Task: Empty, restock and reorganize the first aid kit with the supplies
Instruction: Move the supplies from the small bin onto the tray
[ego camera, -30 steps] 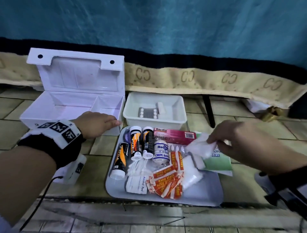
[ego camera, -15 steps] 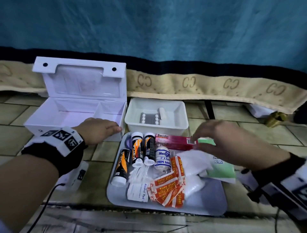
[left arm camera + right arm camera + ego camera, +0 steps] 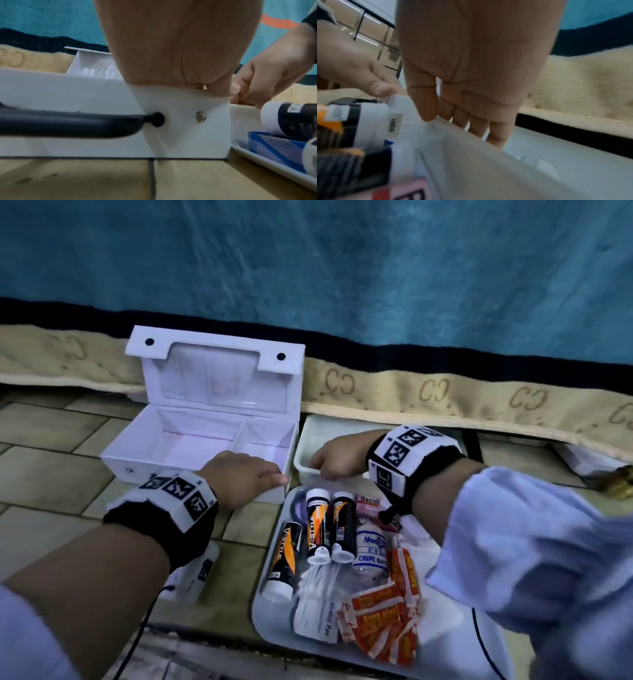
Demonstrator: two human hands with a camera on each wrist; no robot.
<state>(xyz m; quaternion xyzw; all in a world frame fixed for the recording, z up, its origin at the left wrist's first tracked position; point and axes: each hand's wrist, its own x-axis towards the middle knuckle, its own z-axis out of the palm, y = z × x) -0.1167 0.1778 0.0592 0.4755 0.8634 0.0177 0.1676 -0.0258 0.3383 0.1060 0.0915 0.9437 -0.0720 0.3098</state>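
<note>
Gripping bin [image 3: 305, 470] rim: right fingers [image 3: 477, 125]

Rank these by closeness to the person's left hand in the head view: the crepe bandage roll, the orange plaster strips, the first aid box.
From the left hand:
1. First aid box, under the hand.
2. Crepe bandage roll, on the tray, to the right.
3. Orange plaster strips, at the tray's near end.

Dim, bluish light; wrist views blurred, edges warped
</note>
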